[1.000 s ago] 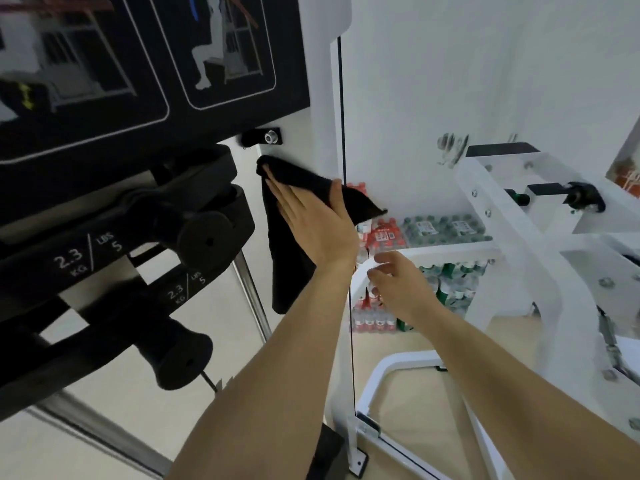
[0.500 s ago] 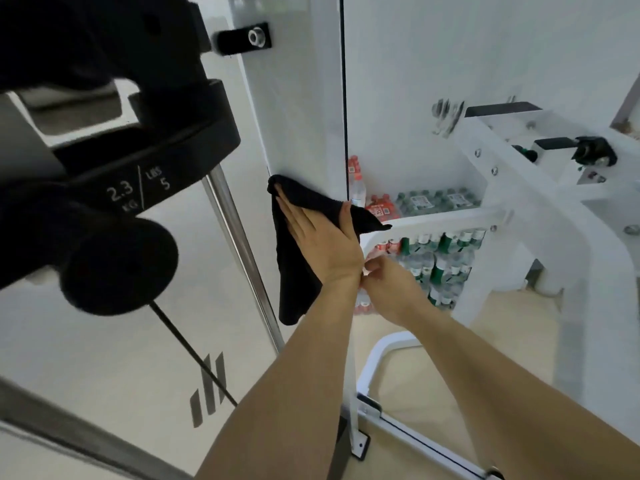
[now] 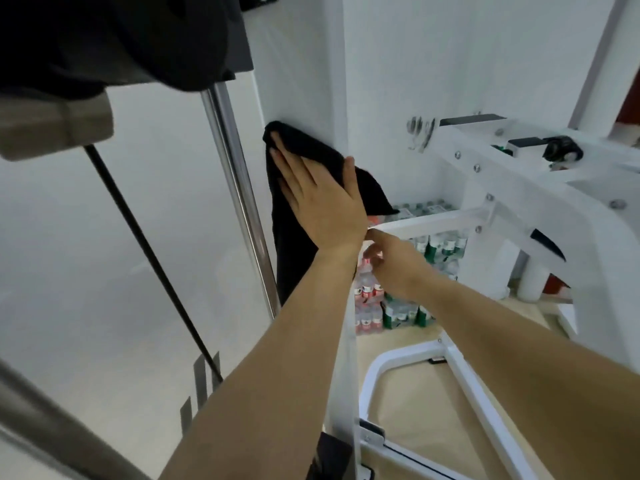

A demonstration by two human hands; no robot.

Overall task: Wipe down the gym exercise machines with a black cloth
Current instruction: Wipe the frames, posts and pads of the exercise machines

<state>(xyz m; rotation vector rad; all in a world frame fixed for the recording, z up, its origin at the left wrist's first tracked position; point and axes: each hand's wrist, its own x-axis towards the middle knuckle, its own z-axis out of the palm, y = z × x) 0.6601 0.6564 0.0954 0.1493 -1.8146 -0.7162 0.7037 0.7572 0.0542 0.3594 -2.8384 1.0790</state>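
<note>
Left hand (image 3: pixel 322 206), grip open and flat, presses black fabric cloth (image 3: pixel 291 244) on tall white metal machine upright (image 3: pixel 298 64). Cloth sits lower than one second ago: upper stretch likely wiped, lower stretch remains. Right hand (image 3: pixel 394 268) grip: cannot tell.

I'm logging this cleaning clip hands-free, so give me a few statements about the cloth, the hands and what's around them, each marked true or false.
1. The left hand presses the black cloth against the white upright. True.
2. The cloth is bunched inside a fist. False: the fingers lie straight and spread on it.
3. The right hand also holds the cloth. False: it is lower, by the white crossbar.
4. Packs of bottles are stacked on the floor behind the frame. True.
5. The chrome rod stands right of the cloth. False: it is on the left.
</note>
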